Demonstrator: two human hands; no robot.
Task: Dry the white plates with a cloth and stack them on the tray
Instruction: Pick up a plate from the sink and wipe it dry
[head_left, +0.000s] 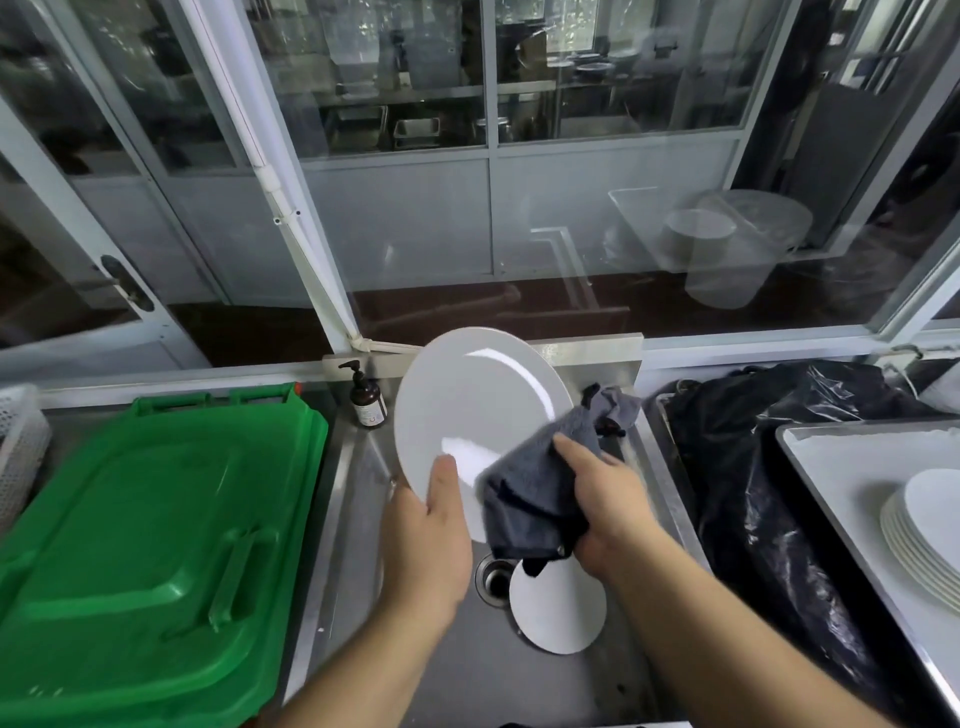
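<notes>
My left hand (431, 540) grips the lower rim of a large white plate (467, 405), thumb on its face, holding it tilted up above the steel sink (353, 519). My right hand (608, 504) holds a dark grey cloth (540, 483) bunched against the plate's lower right edge. A second white plate (558, 605) lies in the sink bottom beside the drain (491, 577). At the right edge, a stack of several white plates (924, 535) sits on a white tray (841, 467).
A green plastic bin lid (145, 530) fills the counter on the left, with a white mesh basket (18, 441) beyond it. A brown soap pump bottle (366, 400) stands at the sink's back corner. A black plastic bag (753, 467) lies between sink and tray. Glass windows rise behind.
</notes>
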